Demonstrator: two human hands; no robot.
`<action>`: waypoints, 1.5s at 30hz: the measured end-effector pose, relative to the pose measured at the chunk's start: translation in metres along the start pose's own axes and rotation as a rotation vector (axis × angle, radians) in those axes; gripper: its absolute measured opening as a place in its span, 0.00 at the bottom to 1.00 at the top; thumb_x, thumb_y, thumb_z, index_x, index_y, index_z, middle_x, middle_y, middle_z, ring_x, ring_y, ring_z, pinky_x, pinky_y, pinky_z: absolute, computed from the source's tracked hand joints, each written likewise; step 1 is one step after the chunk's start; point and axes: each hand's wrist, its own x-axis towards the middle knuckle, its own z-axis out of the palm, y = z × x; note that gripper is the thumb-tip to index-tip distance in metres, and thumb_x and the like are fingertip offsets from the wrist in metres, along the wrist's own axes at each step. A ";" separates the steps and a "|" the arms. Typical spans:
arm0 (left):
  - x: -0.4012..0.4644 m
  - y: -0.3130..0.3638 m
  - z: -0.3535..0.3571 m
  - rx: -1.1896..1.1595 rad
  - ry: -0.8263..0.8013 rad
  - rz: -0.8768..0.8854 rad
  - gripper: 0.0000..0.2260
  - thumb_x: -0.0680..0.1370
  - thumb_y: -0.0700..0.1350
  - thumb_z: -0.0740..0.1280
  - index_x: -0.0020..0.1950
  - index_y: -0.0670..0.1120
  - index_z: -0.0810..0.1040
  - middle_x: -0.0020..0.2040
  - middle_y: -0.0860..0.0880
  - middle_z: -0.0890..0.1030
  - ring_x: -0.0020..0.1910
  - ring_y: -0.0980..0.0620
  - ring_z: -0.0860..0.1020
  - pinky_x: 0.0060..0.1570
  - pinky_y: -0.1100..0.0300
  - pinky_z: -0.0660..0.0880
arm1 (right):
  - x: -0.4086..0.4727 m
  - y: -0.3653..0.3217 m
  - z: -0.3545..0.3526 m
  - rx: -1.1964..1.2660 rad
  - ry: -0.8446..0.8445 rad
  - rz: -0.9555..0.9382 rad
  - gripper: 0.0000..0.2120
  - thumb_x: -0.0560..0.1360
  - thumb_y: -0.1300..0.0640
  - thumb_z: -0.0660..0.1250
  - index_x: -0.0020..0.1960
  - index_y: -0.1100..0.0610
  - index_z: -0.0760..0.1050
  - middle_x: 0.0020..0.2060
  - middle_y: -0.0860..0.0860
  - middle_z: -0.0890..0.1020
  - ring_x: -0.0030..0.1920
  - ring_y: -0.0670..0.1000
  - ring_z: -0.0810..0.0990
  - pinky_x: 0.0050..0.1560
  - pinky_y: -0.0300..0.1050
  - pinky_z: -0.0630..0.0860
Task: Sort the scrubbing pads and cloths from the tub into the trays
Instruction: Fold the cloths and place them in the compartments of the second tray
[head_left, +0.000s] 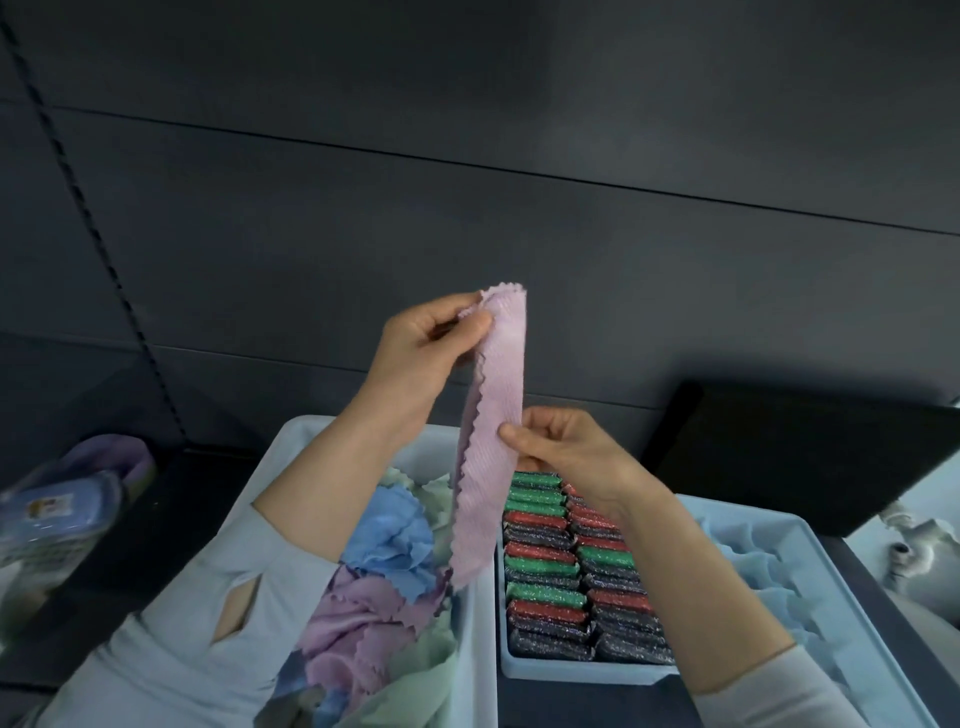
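Dark panelled wall (467, 130) fills the upper half of the head view, its matt grey boards parted by thin seams, and below it a black bench (156, 519) carries the work. Above the bench the left hand (421, 348) pinches the top of a folded lilac ribbed cloth with a zigzag edge (493, 415), thumb and fingers closed on the fabric, while the right hand (561, 447) pinches the same cloth lower down, so the strip hangs between them over a pale blue plastic tub (296, 441). That tub holds a loose heap of blue, lilac and pale green cloths (384, 587). Just beside it on the right a pale blue tray (571, 670) is packed with two rows of glittery red, green and black scrubbing pads (545, 571) standing on edge. Further right, a second pale blue tray (841, 571) holds light blue cloths (769, 577). A blurred blue packet (57, 519) lies at the left edge.
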 end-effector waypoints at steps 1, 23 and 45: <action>0.000 -0.004 -0.003 -0.088 0.037 -0.067 0.07 0.78 0.39 0.67 0.55 0.45 0.82 0.48 0.50 0.83 0.49 0.54 0.79 0.52 0.59 0.77 | 0.000 0.002 -0.001 0.031 0.021 0.008 0.12 0.73 0.56 0.70 0.52 0.63 0.80 0.49 0.54 0.85 0.50 0.51 0.84 0.51 0.41 0.79; -0.035 -0.064 -0.003 -0.076 -0.061 -0.298 0.15 0.77 0.29 0.63 0.49 0.46 0.83 0.42 0.49 0.82 0.41 0.55 0.80 0.41 0.65 0.79 | -0.005 -0.001 -0.004 -0.246 0.263 -0.338 0.24 0.72 0.78 0.58 0.32 0.55 0.82 0.37 0.47 0.83 0.42 0.45 0.79 0.48 0.37 0.75; -0.049 -0.065 -0.006 -0.094 -0.062 -0.658 0.19 0.77 0.54 0.65 0.56 0.38 0.78 0.50 0.40 0.83 0.45 0.48 0.83 0.48 0.57 0.81 | -0.028 0.017 0.007 -0.613 0.332 -0.558 0.11 0.70 0.62 0.75 0.50 0.51 0.84 0.58 0.43 0.79 0.62 0.46 0.76 0.64 0.42 0.73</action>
